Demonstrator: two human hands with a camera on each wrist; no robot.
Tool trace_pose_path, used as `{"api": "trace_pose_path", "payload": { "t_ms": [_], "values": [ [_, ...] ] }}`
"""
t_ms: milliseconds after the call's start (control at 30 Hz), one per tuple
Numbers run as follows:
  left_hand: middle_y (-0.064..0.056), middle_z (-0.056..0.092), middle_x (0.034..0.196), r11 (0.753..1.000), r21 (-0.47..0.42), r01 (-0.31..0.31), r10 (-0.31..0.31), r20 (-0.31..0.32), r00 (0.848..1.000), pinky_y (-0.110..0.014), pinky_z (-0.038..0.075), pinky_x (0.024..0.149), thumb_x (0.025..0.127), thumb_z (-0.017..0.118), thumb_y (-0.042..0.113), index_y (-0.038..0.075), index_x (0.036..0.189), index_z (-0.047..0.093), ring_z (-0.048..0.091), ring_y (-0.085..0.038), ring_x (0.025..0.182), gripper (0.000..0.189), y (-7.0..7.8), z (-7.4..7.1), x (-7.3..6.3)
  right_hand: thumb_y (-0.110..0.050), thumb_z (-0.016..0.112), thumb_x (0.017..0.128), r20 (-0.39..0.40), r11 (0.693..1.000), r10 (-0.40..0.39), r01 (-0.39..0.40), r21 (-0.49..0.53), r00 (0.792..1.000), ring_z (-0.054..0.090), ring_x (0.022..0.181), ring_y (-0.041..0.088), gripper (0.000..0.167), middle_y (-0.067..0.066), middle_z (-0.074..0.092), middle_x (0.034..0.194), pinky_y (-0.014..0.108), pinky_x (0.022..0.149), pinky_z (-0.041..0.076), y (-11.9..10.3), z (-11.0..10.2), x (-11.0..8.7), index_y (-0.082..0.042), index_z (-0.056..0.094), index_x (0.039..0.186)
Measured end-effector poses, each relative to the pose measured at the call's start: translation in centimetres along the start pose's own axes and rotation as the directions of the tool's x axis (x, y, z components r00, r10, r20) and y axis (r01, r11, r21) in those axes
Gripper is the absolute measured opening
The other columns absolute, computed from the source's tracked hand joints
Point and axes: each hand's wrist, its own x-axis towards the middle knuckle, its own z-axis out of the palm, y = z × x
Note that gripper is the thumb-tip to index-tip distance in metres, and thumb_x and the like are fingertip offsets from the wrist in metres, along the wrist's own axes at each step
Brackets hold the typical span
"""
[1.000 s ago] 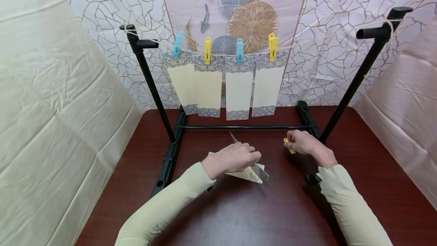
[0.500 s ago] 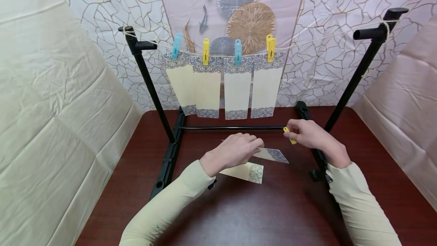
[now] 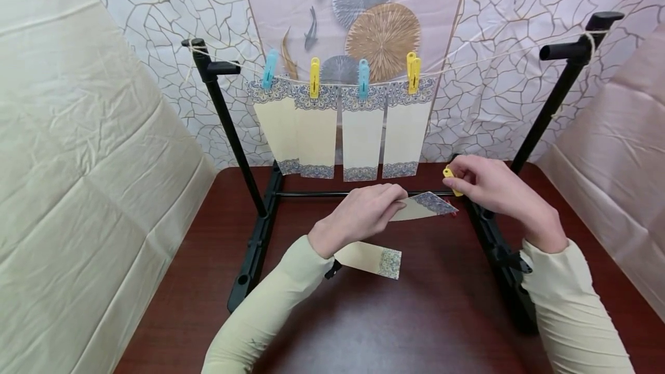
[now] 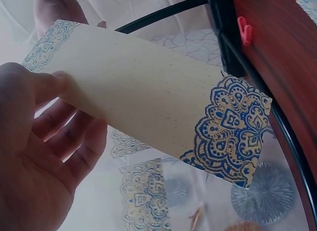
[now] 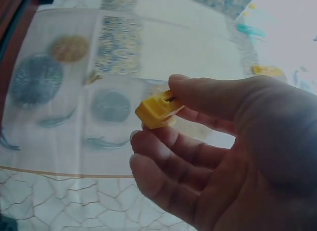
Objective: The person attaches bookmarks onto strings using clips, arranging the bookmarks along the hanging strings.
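Observation:
My left hand holds a cream paper card with ornate blue patterned ends, the thumb on its face and fingers behind. The card tilts above the table, pointing toward my right hand. Between thumb and fingertips that hand pinches a yellow clothespin, apart from the card. Partly under my left forearm, a second patterned card lies on the table. Behind the hands, several cards hang from a cord, clipped by a blue clothespin, a yellow clothespin and others.
A black rack with a left post and a right post carries the cord. Its crossbar runs low behind the hands. A red clothespin lies on the table near the rack's right foot. Patterned cloth hangs behind.
My left hand has lifted the card off the table and moved it up and right, uncovering the other card. The right hand has risen to the right with the yellow clothespin.

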Motion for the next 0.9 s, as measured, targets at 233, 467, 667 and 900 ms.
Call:
{"api": "trace_pose_path", "payload": {
  "t_ms": [233, 467, 667, 900],
  "values": [
    [0.006, 0.065, 0.092, 0.994, -0.081, 0.073, -0.073, 0.009, 0.997, -0.019, 0.047, 0.067, 0.1, 0.056, 0.019, 0.013, 0.108, 0.061, 0.054, -0.004, 0.071, 0.011, 0.2, -0.7, 0.8, -0.017, 0.073, 0.089, -0.144, 0.999, -0.031, 0.034, 0.018, 0.989, 0.06, 0.072, 0.01, 0.009, -0.002, 0.066, 0.082, 0.027, 0.065, 0.046, -1.0, -1.6, 0.1, -0.017, 0.064, 0.091],
    [0.003, 0.067, 0.094, 0.976, -0.157, 0.152, -0.157, -0.023, 0.987, -0.021, 0.048, 0.069, 0.1, 0.056, 0.018, 0.01, 0.109, 0.061, 0.057, -0.006, 0.073, 0.012, -0.1, -0.8, 1.8, -0.011, 0.075, 0.086, -0.298, 0.994, -0.109, 0.11, -0.014, 0.948, 0.061, 0.078, 0.005, 0.011, 0.002, 0.07, 0.088, 0.011, 0.065, 0.045, -1.3, -2.9, 0.7, -0.012, 0.066, 0.091],
    [0.0, 0.064, 0.087, 0.934, -0.273, 0.228, -0.261, -0.089, 0.961, -0.018, 0.042, 0.067, 0.1, 0.057, 0.016, 0.007, 0.107, 0.061, 0.052, -0.009, 0.069, 0.012, -0.6, -0.9, 2.6, -0.006, 0.074, 0.085, -0.404, 0.987, -0.137, 0.161, 0.025, 0.904, 0.046, 0.078, -0.023, 0.013, 0.008, 0.07, 0.094, 0.002, 0.066, 0.039, -1.5, -4.0, 1.2, -0.007, 0.068, 0.097],
    [-0.003, 0.067, 0.091, 0.889, -0.373, 0.266, -0.32, -0.092, 0.943, -0.015, 0.043, 0.068, 0.101, 0.055, 0.017, 0.006, 0.109, 0.059, 0.054, -0.01, 0.071, 0.014, -0.9, -1.0, 4.0, 0.002, 0.072, 0.084, -0.502, 0.974, -0.168, 0.22, 0.046, 0.848, 0.046, 0.083, -0.023, 0.016, 0.011, 0.068, 0.097, -0.001, 0.071, 0.039, -2.3, -5.3, 1.9, -0.001, 0.068, 0.099]
  ]
}}
